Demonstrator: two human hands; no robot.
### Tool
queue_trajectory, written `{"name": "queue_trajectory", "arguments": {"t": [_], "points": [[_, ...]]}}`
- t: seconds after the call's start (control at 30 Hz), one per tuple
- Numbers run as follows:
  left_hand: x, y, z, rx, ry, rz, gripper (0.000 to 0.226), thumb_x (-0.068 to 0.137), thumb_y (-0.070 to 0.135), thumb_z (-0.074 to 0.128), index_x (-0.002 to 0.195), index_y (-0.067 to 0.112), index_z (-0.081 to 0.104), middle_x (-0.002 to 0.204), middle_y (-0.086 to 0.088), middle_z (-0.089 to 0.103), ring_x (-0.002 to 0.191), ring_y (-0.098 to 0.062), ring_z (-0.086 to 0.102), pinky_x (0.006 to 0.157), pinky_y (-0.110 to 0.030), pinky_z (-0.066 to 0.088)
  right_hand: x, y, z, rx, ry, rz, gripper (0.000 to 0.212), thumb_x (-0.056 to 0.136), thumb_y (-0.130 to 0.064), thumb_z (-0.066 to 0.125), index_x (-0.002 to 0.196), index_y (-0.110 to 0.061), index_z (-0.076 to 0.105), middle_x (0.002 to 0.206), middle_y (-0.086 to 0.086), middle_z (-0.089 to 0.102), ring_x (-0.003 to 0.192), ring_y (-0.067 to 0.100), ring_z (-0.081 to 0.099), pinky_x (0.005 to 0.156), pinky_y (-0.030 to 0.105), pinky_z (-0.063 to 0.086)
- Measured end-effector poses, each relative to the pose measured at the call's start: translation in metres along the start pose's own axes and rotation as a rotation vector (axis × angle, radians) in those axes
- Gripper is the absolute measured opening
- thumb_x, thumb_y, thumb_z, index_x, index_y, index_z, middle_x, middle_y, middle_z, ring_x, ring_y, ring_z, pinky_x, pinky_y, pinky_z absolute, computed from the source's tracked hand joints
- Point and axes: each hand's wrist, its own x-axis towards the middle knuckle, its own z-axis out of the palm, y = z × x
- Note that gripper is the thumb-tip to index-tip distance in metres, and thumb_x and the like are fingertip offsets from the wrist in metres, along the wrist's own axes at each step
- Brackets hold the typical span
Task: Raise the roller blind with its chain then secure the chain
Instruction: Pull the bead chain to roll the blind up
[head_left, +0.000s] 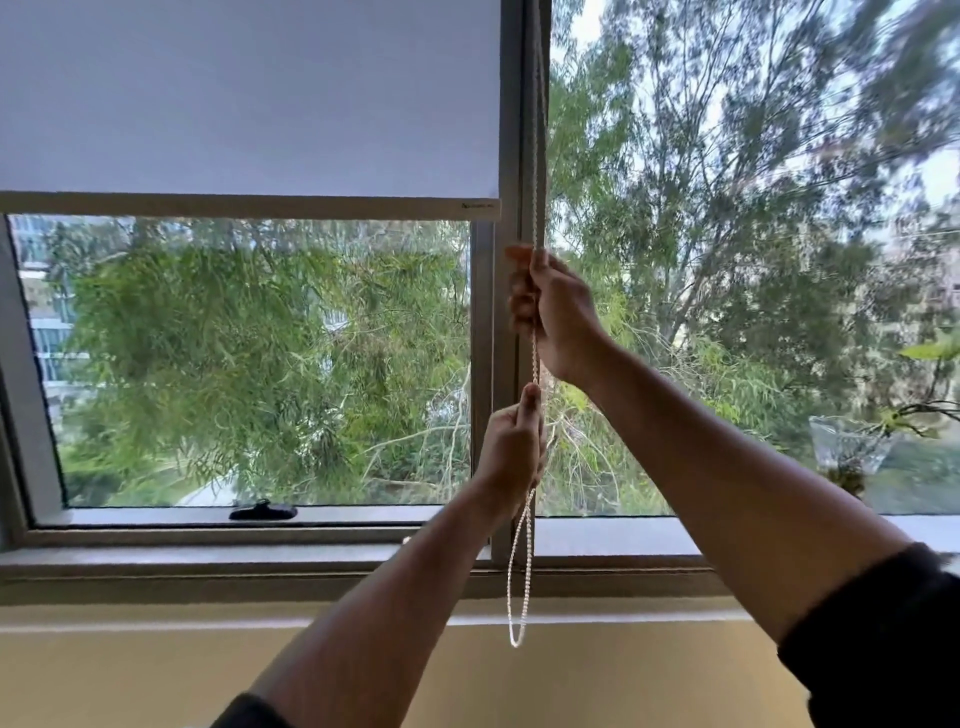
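A white roller blind covers the upper part of the left window pane; its bottom bar hangs level a little above mid-window. A white bead chain runs down beside the central window post and ends in a loop below the sill. My right hand is closed around the chain higher up, just right of the blind's bottom corner. My left hand grips the same chain lower down, thumb pointing up. Both forearms reach up from below.
The window sill runs across under the panes, with a black window latch on the left pane's lower frame. A yellow wall lies below. A clear glass vase with a plant stands on the sill at right. Trees fill the view outside.
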Motion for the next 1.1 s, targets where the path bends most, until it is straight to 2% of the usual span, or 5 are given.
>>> {"name": "queue_trajectory", "arguments": {"t": [0.33,0.7,0.83,0.93,1.1], "points": [[0.023,0.036,-0.034,0.169,-0.113,0.067,0.069,0.103,0.056,0.021,0.065,0.007,0.052,0.066,-0.013,0.066,0.059,-0.026,0.066,0.061,-0.034,0.058,-0.017,-0.009,0.002,-0.052,0.082,-0.294,0.031,0.109,-0.008,0.037,0.083,-0.018,0.051,0.060,0.002,0.036,0.038,0.001,0.030,0.035,0.016,0.024],[0.056,0.164,-0.008,0.191,-0.066,0.211,0.064,0.103,0.058,0.020,0.096,0.009,0.060,0.087,-0.011,0.070,0.087,-0.030,0.068,0.086,-0.043,0.056,-0.066,0.070,-0.012,-0.351,-0.019,-0.327,0.035,0.107,-0.008,0.044,0.079,-0.027,0.053,0.059,-0.011,0.042,0.053,0.005,0.032,0.045,0.023,0.027],[0.057,0.195,-0.004,0.172,-0.077,0.094,0.063,0.101,0.063,0.023,0.089,0.011,0.057,0.076,-0.007,0.063,0.066,-0.022,0.062,0.066,-0.034,0.055,-0.091,0.097,-0.015,-0.588,-0.121,-0.432,0.022,0.105,-0.011,0.048,0.086,-0.019,0.056,0.061,-0.012,0.046,0.050,0.002,0.035,0.048,0.018,0.028],[0.057,0.209,-0.003,0.007,-0.062,0.041,0.058,0.100,0.065,0.025,0.061,0.023,0.037,0.051,0.004,0.037,0.041,-0.011,0.029,0.039,-0.018,0.025,-0.084,0.104,-0.018,-0.657,-0.132,-0.454,0.019,0.104,-0.019,0.048,0.088,-0.017,0.058,0.062,-0.016,0.050,0.047,0.002,0.039,0.049,0.016,0.029],[0.054,0.198,0.007,-0.021,-0.085,0.064,0.055,0.102,0.060,0.026,0.059,0.026,0.029,0.041,0.010,0.031,0.034,-0.008,0.020,0.037,-0.014,0.017,-0.070,0.104,-0.042,-0.826,-0.148,-0.426,0.016,0.104,-0.026,0.048,0.089,-0.026,0.054,0.058,-0.014,0.048,0.047,0.003,0.039,0.048,0.027,0.032]]}}
